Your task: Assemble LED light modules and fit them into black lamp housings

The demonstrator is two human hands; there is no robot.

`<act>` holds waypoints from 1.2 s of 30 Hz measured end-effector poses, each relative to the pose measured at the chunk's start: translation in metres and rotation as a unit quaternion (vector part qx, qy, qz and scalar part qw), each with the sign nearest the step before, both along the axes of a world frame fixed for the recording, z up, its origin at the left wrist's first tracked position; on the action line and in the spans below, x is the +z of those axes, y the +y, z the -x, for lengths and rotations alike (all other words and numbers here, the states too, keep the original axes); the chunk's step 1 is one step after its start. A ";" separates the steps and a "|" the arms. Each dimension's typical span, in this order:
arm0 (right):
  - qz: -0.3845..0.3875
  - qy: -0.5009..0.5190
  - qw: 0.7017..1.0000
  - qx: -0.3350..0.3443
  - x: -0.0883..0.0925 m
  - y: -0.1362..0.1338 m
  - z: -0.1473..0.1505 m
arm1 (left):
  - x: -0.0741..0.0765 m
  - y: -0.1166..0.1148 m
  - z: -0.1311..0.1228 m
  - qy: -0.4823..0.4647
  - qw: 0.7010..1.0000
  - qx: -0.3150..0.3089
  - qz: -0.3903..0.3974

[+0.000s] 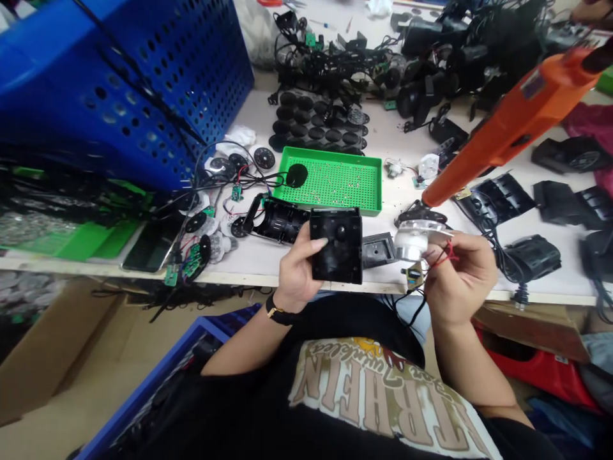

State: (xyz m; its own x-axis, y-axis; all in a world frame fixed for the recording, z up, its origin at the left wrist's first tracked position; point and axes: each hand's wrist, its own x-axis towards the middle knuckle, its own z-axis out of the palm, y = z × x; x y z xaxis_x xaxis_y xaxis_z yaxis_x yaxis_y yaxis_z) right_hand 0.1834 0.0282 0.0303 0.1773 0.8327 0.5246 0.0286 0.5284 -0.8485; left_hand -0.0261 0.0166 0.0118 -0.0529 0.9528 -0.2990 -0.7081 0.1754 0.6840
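Note:
My left hand (297, 268) grips a black plastic housing (336, 246), a box-like shell tilted up with its inside towards me, thumb over its edge. My right hand (457, 275) pinches a small motor (412, 243) with a clear plastic disc on top and red wires at its side. A small circuit board (412, 275) and black cable hang below that motor. Between the hands, a grey-black rectangular frame (377, 250) lies on the table. Behind the left hand rests another black housing (278, 220). An orange electric screwdriver (502, 134) stands tilted just beyond the motor.
A green perforated tray (330, 206) with many small screws sits behind the hands. Left are a large blue crate (191, 76), a phone (149, 246) and loose boards. Rows of black discs (316, 121) and tangled cables lie at the back; black housings (531, 259) lie at right.

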 end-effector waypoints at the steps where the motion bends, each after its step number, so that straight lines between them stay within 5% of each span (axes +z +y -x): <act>1: 0.011 -0.026 0.999 0.023 0.006 -0.002 -0.002 | 0.003 0.000 -0.001 -0.017 1.000 -0.013 0.011; 7: 0.053 -0.273 0.959 0.063 0.035 0.002 -0.001 | 0.013 -0.003 -0.017 -0.085 0.988 -0.110 0.066; 11: 0.060 -0.373 0.921 0.094 0.040 0.013 0.003 | 0.017 -0.011 -0.026 -0.105 0.987 -0.101 0.061; 22: 0.118 -0.408 0.888 0.176 0.038 0.030 0.007 | 0.015 -0.012 -0.026 -0.076 0.990 -0.092 0.077; 36: 0.164 -0.414 0.873 0.198 0.039 0.040 0.013 | 0.007 -0.005 -0.022 -0.037 0.991 -0.081 0.102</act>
State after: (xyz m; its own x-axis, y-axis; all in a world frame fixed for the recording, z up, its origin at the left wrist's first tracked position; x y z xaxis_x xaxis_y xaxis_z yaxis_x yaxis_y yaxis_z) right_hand 0.1701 0.0684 0.0691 -0.4860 0.8721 0.0572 0.5745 0.3682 -0.7310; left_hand -0.0037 0.0114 0.0189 0.1240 0.8666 -0.4834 -0.7061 0.4193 0.5706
